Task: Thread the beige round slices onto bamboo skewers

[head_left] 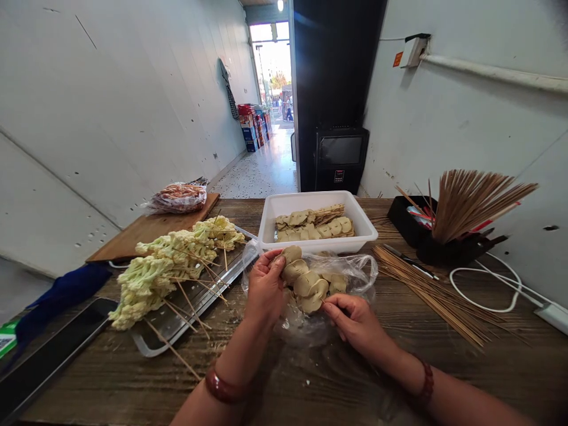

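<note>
I hold a short row of soft tan discs [307, 284] out in front of me, just above an open clear plastic bag [364, 273] on the desk [319, 387]. My left hand [266, 290] is closed on the disc at the far end, thumb on one side and fingers on the other. My right hand [360, 324] pinches at the near end, on what looks like the tip of a thin skewer [323, 301]; most of its length is hidden by the overlapping discs.

I judge the row to be light, the discs floppy, a little moist and perhaps slippery, so they could fold or tear around the hole if I squeeze or tug hard. The stick should be stiff but slim enough to snap if bent. The safest hold, I reckon, is the bare wood at the end, with a flat, gentle pinch near the middle of a disc rather than at its thin edge.

More skewered discs [315, 228] lie in the white tub [318, 244] just beyond the bag. Loose sticks [428, 296] lie to my right, and skewered cauliflower [171, 266] rests on a metal tray [148, 349] to my left.
</note>
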{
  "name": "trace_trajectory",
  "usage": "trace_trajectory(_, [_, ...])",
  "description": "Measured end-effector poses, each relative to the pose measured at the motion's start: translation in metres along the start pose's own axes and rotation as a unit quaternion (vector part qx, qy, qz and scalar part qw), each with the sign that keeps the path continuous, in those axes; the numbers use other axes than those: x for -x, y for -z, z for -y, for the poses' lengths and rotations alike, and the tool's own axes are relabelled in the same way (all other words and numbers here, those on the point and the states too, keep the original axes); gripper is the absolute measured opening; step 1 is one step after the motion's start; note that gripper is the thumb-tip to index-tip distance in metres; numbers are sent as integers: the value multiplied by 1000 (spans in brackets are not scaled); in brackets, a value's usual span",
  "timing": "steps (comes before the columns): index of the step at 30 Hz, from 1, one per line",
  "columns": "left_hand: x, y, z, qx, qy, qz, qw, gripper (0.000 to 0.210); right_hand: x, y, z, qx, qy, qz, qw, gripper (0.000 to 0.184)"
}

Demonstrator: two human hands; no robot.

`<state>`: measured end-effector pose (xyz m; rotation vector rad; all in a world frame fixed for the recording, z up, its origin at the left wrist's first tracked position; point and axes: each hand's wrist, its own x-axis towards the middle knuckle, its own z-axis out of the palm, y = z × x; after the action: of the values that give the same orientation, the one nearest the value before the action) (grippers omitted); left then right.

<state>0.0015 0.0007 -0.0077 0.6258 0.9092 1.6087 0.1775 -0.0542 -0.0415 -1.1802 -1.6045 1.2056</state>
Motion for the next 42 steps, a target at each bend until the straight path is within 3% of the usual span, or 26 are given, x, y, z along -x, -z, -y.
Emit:
trace_trajectory(8, [0,1,0,-3,24,6,1000,27,0,0,0,-11,-8,2,1000,37])
trace_trajectory(22, [-2,4,-9,48,114,77,989,30,-2,3,0,-15,4,-10,1000,42])
trace_trajectory(32, [-1,3,-10,10,118,100,988,29,-1,2,-2,9,13,-1,1000,38])
trace_trajectory(42, [-4,5,-11,5,108,66,992,20,1,4,-1,-10,-13,28,999,38])
